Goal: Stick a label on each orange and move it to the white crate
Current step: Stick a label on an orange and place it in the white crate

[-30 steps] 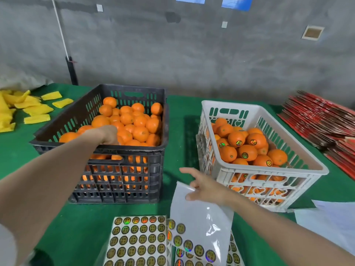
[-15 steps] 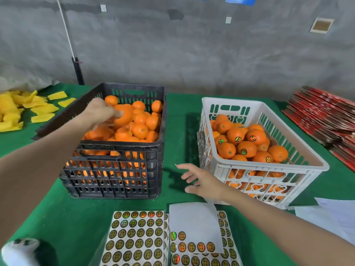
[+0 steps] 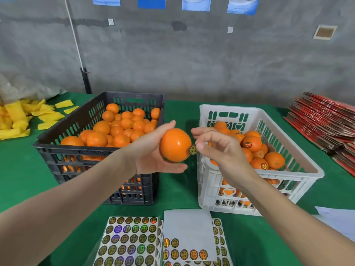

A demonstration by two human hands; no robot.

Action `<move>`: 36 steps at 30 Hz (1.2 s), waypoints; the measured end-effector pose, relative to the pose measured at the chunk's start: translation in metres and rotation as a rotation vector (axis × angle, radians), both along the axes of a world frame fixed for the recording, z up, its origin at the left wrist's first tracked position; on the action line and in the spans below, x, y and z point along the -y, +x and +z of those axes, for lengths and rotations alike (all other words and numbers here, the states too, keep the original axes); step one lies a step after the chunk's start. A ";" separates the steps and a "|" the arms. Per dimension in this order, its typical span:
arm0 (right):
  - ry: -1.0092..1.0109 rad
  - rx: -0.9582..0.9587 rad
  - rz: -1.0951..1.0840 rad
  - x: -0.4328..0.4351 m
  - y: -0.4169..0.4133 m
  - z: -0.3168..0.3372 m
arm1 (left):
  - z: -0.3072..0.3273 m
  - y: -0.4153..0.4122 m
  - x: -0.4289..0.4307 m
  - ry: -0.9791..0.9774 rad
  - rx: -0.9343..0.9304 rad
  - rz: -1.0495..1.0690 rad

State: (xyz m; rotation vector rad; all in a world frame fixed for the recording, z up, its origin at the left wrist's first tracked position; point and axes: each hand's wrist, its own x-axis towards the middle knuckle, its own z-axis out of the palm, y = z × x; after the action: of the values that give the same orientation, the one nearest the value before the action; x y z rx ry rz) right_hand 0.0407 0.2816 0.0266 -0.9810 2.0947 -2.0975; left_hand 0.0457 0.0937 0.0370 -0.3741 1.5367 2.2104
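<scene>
Orange (image 3: 175, 144) lifted from the black crate (image 3: 76, 149) — left hand (image 3: 149, 158) cups it, right hand (image 3: 221, 150) pinches a label (image 3: 193, 150) onto it; white crate (image 3: 230, 108) next.

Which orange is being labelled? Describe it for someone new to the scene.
Look between the black crate and the white crate. The orange there is held in the left hand. Unlike the rest, it lies in no crate, and the right hand holds a label against it.
</scene>
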 end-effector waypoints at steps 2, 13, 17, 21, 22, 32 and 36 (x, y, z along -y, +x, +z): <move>0.078 -0.016 0.008 -0.004 0.003 0.001 | -0.006 0.001 -0.010 -0.006 0.004 -0.029; 0.307 -0.189 -0.122 -0.014 0.004 -0.011 | -0.022 0.006 -0.037 -0.062 0.050 -0.187; 0.271 -0.228 -0.177 -0.017 0.006 -0.022 | -0.029 0.006 -0.043 -0.039 0.049 -0.202; 0.254 0.006 -0.039 -0.027 0.007 -0.029 | -0.043 0.008 -0.044 -0.041 0.012 -0.251; 0.301 -0.006 0.019 -0.030 0.007 -0.032 | -0.046 0.009 -0.045 -0.057 -0.002 -0.249; 0.525 -0.176 0.184 -0.053 -0.050 -0.017 | -0.054 -0.019 -0.071 0.024 -0.049 -0.152; 0.351 -0.088 -0.400 -0.070 -0.157 -0.015 | -0.078 -0.037 -0.066 -0.153 -0.072 0.165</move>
State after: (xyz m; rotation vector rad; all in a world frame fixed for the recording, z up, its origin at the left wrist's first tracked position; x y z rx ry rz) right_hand -0.1161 0.3514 0.0111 -0.6627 2.7690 -1.7425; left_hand 0.0092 0.1600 -0.0414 -0.4888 1.7777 2.2581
